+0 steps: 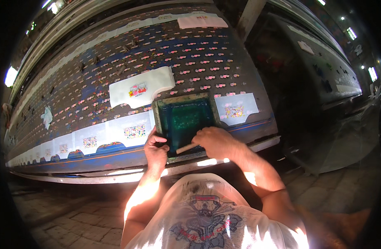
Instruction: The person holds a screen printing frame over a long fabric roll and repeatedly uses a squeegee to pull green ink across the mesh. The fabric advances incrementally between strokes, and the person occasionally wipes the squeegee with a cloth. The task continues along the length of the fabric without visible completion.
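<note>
A screen printing frame [184, 118] with dark green-blue mesh lies on the long printing table [252, 108] near its front edge, over a row of white fabric pieces. My left hand [156, 149] grips the frame's lower left side. My right hand [214, 142] is closed on a wooden-handled squeegee [185, 147] at the bottom of the frame. A white printed piece [236, 108] lies just right of the frame. Above and left of it rests a white cut piece [153, 81] with a cartoon print. The printed row [91, 142] runs off to the left.
A pink piece [203, 21] lies at the table's back right. A small pale cloth [47, 116] is at the left. A dark gap with a post [248, 20] separates this table from another long table [315, 58] on the right. A brick floor [74, 211] shows below.
</note>
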Available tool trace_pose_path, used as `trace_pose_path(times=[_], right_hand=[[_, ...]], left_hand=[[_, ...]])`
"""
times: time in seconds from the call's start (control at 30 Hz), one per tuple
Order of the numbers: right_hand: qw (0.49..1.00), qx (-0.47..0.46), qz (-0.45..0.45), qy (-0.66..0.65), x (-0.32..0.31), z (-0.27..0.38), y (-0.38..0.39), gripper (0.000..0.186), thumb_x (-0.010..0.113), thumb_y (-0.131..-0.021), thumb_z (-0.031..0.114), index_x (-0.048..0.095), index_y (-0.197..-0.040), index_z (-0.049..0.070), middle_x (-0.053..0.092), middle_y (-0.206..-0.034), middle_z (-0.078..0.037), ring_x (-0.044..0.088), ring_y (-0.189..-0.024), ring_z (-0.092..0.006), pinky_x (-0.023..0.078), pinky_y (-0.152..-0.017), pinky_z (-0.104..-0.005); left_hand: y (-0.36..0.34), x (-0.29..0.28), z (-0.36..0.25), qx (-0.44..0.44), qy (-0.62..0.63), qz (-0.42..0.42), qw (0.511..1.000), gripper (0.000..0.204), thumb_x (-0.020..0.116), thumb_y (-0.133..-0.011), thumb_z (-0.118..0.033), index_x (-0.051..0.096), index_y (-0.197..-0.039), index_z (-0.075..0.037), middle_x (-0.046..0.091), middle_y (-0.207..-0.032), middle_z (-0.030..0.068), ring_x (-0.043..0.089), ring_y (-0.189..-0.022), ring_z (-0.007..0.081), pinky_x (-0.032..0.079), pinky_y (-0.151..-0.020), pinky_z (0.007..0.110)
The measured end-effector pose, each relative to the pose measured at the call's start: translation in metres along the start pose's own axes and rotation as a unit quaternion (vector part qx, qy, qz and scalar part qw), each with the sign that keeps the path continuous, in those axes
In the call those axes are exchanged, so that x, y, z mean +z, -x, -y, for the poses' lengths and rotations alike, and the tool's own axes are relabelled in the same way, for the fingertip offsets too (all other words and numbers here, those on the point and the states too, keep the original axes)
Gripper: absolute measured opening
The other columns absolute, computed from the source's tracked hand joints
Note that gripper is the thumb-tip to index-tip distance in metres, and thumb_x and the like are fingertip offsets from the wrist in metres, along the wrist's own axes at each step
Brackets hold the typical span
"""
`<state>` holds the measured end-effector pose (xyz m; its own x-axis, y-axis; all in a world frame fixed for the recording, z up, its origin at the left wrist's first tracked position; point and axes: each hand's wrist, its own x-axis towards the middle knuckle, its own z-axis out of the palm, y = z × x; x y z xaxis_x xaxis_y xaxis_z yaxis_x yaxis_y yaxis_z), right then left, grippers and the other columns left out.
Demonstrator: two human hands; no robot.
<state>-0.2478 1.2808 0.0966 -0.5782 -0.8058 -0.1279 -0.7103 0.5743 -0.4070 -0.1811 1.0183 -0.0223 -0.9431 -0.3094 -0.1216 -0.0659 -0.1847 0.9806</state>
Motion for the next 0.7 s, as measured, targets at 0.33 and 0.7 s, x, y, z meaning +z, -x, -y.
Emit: trace_pose_path(times=[0.33,0.7], right_hand=[[0.992,0.076,-0.098,-0.024,-0.032,-0.056,-0.084,0.043,0.065,-0.09,-0.008,0.08,-0.127,0.008,0.075,-0.119,-0.018,0.072,-0.117,-0.0438,0.057,-0.101,-0.0553],[0.995,0.047,-0.072,0.052,0.019,0.003,-0.02,0.056,0.068,-0.089,-0.004,0.076,-0.143,0.009,0.075,-0.126,-0.014,0.069,-0.122,-0.0359,0.053,-0.11,-0.0504]], left_hand=[[-0.001,-0.002,0.0,0.004,-0.078,-0.017,0.997,0.037,0.066,-0.07,0.024,0.073,-0.09,-0.006,0.053,-0.175,0.0229,0.051,-0.162,0.0332,0.041,-0.127,0.04],[0.002,-0.002,0.004,0.04,-0.101,-0.009,0.994,0.035,0.071,-0.073,0.021,0.075,-0.093,-0.008,0.052,-0.174,0.0236,0.052,-0.16,0.0353,0.041,-0.128,0.041]])
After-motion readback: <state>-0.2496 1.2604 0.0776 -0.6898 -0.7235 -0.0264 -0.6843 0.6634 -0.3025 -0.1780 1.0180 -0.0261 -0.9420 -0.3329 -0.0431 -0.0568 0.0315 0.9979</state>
